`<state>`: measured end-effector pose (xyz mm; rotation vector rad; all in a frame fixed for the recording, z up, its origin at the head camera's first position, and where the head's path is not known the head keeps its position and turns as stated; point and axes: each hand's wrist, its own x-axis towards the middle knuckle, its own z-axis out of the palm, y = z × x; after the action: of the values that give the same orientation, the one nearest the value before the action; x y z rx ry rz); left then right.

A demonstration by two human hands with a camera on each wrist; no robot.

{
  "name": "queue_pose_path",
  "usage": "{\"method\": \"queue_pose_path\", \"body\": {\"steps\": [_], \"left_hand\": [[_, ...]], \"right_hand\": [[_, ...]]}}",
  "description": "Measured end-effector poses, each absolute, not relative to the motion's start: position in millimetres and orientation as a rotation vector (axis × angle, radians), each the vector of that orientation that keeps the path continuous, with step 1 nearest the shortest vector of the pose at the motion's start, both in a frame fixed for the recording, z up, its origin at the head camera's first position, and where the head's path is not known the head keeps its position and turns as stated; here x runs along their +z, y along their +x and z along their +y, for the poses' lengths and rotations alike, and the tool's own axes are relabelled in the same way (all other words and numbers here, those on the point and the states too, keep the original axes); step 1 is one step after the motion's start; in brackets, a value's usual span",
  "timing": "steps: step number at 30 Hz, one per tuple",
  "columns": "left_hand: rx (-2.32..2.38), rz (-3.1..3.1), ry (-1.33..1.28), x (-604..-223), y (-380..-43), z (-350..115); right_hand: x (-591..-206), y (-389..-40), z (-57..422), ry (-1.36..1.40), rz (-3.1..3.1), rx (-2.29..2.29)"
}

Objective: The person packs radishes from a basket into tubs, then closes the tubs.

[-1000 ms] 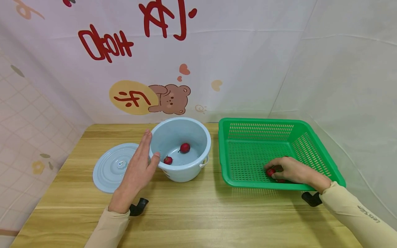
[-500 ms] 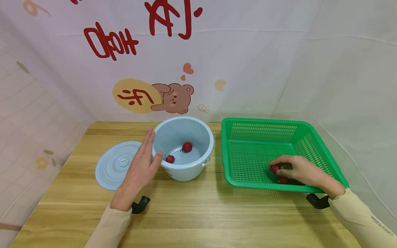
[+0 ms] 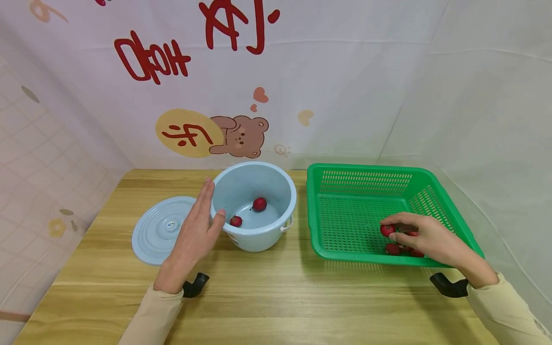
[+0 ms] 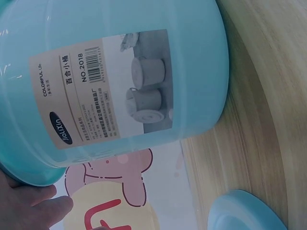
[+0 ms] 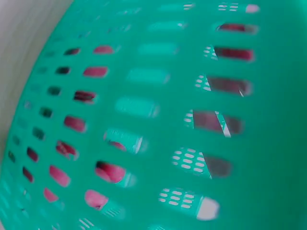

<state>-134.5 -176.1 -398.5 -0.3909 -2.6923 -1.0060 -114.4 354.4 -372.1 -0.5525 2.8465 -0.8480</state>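
My right hand (image 3: pixel 424 235) is above the near right part of the green basket (image 3: pixel 316 230), pinching a small round red fruit (image 3: pixel 387 230) between thumb and fingers. Several more red fruits (image 3: pixel 392 249) lie below it, partly hidden by the hand. In the right wrist view, the basket's slotted wall (image 5: pixel 158 115) hides most of the hand; bits of red show through. My left hand (image 3: pixel 194 239) is at the left rim of the light blue bucket (image 3: pixel 256 239), its fingers straight. Inside the bucket lie two red fruits (image 3: pixel 259 204). A printed label (image 4: pixel 100 91) is on the bucket's side.
A light blue lid (image 3: pixel 148 235) lies flat on the wooden table (image 3: pixel 276 302), left of the bucket and partly behind the left hand. The bucket's handle end (image 3: pixel 286 224) sticks out on its right. A printed cloth wall (image 3: pixel 345 96) closes off the back.
My right hand has drawn slightly right and up with the red fruit in its grip, uncovering fruits beneath. The left hand has stayed at the bucket; the head view has shifted slightly.
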Motion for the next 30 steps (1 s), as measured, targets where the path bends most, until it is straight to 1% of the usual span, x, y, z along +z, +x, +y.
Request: {"method": "queue_pose_path", "body": {"steps": [4,30], "left_hand": [[-1.003,-2.693,-0.387,-398.0,-133.7,-175.9],[-0.986,-2.677,-0.407,-398.5,-133.7,-175.4]], "right_hand": [[-369.3,-109.9,350.1,-0.576,2.880,-0.878],[-342.8,-89.1,321.8,-0.493,2.873,-1.236]]}}
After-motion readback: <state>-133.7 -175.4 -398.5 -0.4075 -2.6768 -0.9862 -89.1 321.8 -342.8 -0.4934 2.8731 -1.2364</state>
